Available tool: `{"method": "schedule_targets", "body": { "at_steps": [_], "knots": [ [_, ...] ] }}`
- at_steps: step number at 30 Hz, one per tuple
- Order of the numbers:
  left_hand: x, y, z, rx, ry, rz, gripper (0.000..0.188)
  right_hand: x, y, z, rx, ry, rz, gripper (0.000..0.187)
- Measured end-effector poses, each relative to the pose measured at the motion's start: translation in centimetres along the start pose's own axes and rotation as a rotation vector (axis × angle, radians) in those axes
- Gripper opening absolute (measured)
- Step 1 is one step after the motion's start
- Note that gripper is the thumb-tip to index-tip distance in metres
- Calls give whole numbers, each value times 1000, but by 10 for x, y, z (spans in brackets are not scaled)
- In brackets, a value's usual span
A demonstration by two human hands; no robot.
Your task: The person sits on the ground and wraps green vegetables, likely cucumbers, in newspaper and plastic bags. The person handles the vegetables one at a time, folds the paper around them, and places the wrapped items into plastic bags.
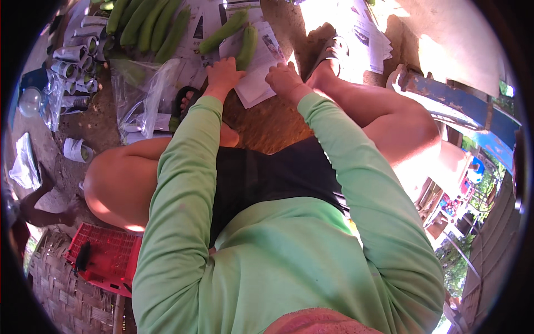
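Observation:
A long green vegetable [247, 47] lies on a printed paper sheet [258, 88] on the ground between my feet. At the sheet's left edge is my left hand [223, 75], thumb spread from the fingers, close to the vegetable's near end. My right hand [286, 82] has its fingers bent at the sheet's right edge and seems to pinch it. Another green vegetable [223, 33] lies just beyond my left hand, on more paper. Farther left is a pile of the same long green vegetables [150, 25].
Several paper-wrapped rolls [72, 69] lie at the left, near a clear plastic bag [144, 94]. Spare printed sheets [361, 36] are at the far right. A red plastic crate [105, 259] stands behind my left knee. Another person's limb [47, 206] shows at the left edge.

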State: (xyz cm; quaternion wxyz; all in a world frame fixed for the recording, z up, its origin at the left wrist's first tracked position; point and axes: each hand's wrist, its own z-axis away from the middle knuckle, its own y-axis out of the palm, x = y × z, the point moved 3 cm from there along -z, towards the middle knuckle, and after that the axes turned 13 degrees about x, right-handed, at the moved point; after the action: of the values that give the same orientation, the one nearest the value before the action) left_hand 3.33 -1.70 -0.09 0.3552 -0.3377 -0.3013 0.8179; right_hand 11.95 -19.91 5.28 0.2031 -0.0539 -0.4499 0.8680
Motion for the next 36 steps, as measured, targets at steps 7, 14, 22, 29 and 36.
{"method": "schedule_targets", "body": {
  "at_steps": [7,14,22,29,36],
  "knots": [
    [-3,-9,-4,46,130,208,69,15,-7,11,132,-7,79,20],
    [-26,-5,-6,89,322,340,67,12,-16,7,63,-54,170,22],
    [-2,36,-50,473,348,509,55,-1,-28,-27,29,-31,291,24],
    [8,29,-40,481,147,1171,48,-5,-27,-64,86,-12,206,24],
    [-7,24,-2,41,130,592,35,-12,-32,-65,-30,-89,139,24]
  ]
}}
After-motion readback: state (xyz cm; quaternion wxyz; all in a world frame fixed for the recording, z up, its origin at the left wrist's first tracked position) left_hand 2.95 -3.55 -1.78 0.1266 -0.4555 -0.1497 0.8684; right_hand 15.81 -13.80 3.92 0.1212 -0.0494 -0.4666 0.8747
